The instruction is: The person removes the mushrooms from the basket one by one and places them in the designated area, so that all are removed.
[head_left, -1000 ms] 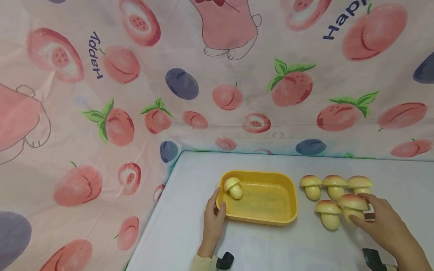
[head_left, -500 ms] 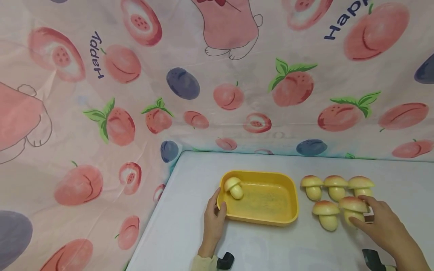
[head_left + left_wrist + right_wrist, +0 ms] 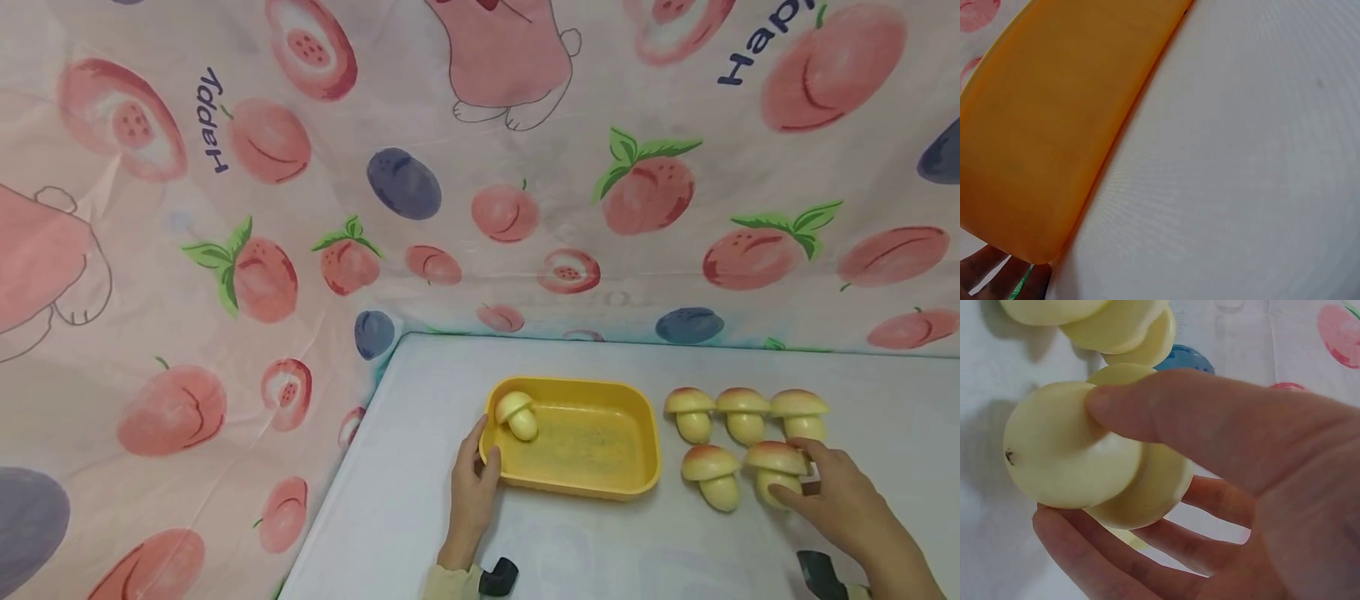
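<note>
In the head view my left hand point(image 3: 474, 483) grips the left end of a yellow tray point(image 3: 577, 490), thumb and fingers at its rim; the left wrist view shows a few fingers point(image 3: 1007, 275) at the tray's corner. One toy mushroom point(image 3: 517, 417) lies inside the tray, by its left end. My right hand point(image 3: 840, 492) holds another toy mushroom point(image 3: 776, 458), with a reddish-brown cap and pale stem. In the right wrist view the thumb point(image 3: 1141, 406) presses on the pale stem point(image 3: 1066, 450), fingers on the far side. Left of it lies a tilted mushroom point(image 3: 711, 477).
A row of 3 toy mushrooms point(image 3: 742, 412) lies behind the right hand. Everything stands on a white table point(image 3: 585, 550). A fruit-printed cloth point(image 3: 465, 150) hangs behind and along the left side.
My right hand has moved slightly left and toward me with its mushroom. The mushroom to its left has slid left and tilted. My left hand and the tray stay put.
</note>
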Demonstrator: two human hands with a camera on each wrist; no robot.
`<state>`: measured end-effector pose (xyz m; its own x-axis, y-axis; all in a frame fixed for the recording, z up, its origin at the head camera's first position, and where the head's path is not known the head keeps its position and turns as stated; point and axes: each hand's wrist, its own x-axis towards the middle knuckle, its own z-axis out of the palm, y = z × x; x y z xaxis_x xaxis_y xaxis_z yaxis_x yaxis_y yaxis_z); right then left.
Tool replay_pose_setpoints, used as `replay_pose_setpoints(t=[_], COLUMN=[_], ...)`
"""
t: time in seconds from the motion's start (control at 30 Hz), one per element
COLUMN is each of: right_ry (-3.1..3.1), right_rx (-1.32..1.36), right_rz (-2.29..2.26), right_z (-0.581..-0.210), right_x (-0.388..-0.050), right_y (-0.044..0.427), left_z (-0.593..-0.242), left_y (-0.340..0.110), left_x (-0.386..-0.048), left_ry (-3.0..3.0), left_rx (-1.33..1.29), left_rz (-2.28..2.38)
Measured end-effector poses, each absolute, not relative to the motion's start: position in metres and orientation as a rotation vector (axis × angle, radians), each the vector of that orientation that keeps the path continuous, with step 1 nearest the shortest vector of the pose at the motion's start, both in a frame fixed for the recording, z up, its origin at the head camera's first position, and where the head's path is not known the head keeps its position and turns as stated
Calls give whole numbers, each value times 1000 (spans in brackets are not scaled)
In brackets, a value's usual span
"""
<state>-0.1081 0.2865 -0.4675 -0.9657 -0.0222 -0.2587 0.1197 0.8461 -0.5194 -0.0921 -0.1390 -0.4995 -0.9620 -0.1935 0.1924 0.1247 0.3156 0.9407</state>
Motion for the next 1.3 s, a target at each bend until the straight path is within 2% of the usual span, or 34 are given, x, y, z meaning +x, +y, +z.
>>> replay_pose_setpoints(t=[0.83, 1.3], right_ry=[2731, 2699], right_rx=[75, 137], right_rz=[-772, -675], right_z=[-477, -465], right_x=[-115, -107], right_y=[291, 289], left_z=[-497, -499], left_y=[-136, -137], left_x=[-92, -92], left_ry=[-2312, -2317], left_rx=[71, 82], left_rz=[-1697, -1691])
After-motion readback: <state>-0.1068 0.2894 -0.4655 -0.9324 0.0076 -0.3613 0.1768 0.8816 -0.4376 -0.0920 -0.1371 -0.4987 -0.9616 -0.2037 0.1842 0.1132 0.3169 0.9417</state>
